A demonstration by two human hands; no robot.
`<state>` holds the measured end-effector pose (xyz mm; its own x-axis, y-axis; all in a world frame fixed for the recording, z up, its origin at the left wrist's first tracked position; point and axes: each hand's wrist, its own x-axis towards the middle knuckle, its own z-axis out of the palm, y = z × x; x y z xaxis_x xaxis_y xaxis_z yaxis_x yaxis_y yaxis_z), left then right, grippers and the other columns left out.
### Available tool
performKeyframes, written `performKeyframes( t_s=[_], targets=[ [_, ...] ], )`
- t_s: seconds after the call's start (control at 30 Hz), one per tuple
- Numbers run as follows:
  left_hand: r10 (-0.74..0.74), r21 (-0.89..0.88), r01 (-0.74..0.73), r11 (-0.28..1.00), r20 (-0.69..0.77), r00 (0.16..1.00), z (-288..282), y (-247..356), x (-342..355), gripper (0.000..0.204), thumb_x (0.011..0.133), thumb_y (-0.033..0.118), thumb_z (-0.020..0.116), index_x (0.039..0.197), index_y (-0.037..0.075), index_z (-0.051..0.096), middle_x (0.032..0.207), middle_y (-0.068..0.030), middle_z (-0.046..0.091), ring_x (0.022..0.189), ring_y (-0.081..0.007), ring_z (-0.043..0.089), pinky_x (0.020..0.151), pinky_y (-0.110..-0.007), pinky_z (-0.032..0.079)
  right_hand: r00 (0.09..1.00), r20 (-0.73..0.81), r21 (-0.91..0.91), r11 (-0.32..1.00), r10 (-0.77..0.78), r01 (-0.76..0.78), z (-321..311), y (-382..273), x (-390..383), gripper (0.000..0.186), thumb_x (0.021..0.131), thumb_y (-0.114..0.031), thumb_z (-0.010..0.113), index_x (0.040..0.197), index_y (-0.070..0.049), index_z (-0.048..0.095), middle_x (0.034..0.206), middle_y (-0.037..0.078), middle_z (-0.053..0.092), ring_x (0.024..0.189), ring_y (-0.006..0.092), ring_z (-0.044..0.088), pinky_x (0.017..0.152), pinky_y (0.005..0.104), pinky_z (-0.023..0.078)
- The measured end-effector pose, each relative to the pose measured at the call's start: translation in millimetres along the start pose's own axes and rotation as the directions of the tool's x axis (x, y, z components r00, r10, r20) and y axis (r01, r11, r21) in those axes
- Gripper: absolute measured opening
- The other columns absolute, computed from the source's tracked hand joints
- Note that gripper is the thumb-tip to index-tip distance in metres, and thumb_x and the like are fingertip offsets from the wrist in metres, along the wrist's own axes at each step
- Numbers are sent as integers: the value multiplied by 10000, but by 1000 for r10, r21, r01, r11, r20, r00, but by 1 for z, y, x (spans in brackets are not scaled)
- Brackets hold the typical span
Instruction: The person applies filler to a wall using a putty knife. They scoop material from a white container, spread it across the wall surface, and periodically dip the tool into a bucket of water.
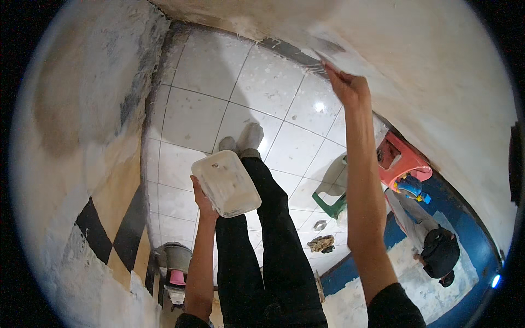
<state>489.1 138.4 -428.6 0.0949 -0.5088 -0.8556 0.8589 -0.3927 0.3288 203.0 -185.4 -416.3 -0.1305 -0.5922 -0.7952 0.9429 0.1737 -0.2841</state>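
Note:
My left hand [203,198] grips the edge of a rectangular off-white plastic tub [228,186] in front of my legs. Whitish smears coat its inner surface. Out to the upper right, my right hand [350,86] is closed, fingers pinched on a thin, flat tool [320,66] whose exact kind I cannot make out. The tool lies at the lower part of the pale, smeared wall [415,60], by a grey strip just above the floor. Whether its edge touches the wall is unclear.
White floor tiles [202,117] bear spots and smears. On the right stand a red plastic stool [407,164], a green stool [330,205] and a blue toy-like object [411,187]. Another person [440,251] is beyond. A crumpled cloth [321,243] and a bucket [178,256] are lower down.

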Motion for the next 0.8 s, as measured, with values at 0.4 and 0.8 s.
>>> performKeyframes(
  t_s=[0.4, 0.8],
  targets=[
    [1, -40, -5, 999, -87, 996, -17, 5, -8, 676, 897, 592, 325, 1324, 70, 368, 1262, -130, 478, 1128, -275, 498, 936, -429, 436, 982, 148, -91, 990, 122, -109, 0, 42, -74, 401, 914, 11, 317, 1254, 205, 232, 1307, 329, 352, 1219, 380, 398, 1054, 444, 338],
    [17, -66, -23, 998, -94, 995, -32, 11, -6, 661, 905, 577, 326, 1319, 63, 367, 1268, -140, 466, 1132, -279, 487, 953, -436, 420, 944, 323, -471, 852, -73, 227, -6, 18, -45, 371, 902, 24, 336, 1260, 122, 332, 1304, 268, 378, 1216, 377, 387, 1045, 471, 346]
  ],
)
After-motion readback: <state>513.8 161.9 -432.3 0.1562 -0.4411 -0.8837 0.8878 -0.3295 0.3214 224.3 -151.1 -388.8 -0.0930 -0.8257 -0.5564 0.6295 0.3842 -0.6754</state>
